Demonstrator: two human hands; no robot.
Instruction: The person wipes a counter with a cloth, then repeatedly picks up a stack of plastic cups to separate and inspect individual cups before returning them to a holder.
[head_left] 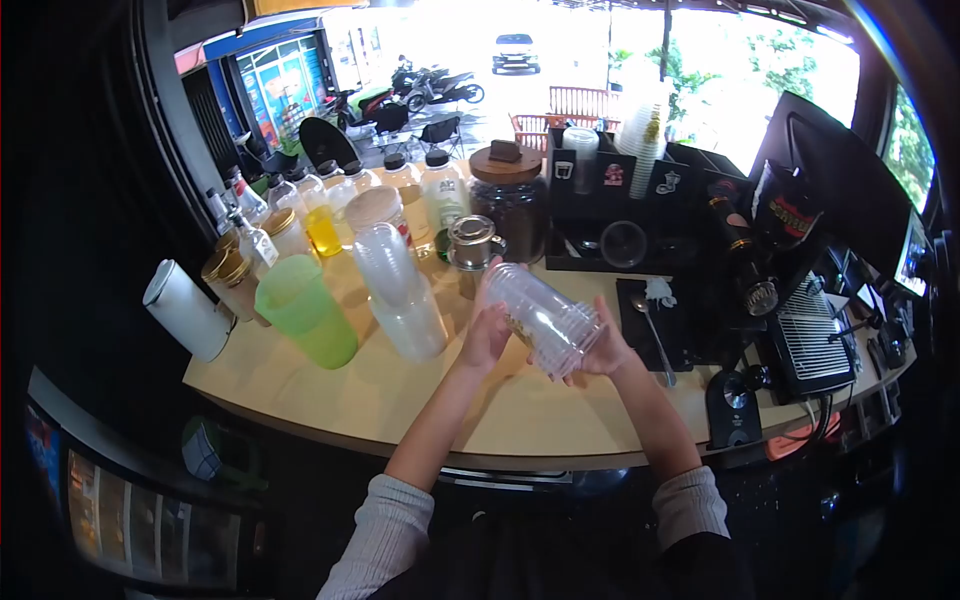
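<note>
A stack of clear plastic cups (545, 315) is held tilted above the wooden counter, between both of my hands. My left hand (487, 335) wraps round the stack's left end, and my right hand (608, 348) grips the rimmed end at the right. Left of my hands stand more nested clear plastic cups (395, 270) on the counter. A green translucent pitcher (310, 315) stands further left. Just beyond my left hand is a metal coffee dripper (472, 243) with a handle.
Several bottles (400, 185) and a wooden-lidded jar (507, 200) line the counter's back. A black cup organizer (610, 180) stands behind my right hand. A spoon (655, 335) lies on a black mat, near an espresso machine (815, 335). A white jug (187, 310) is at far left.
</note>
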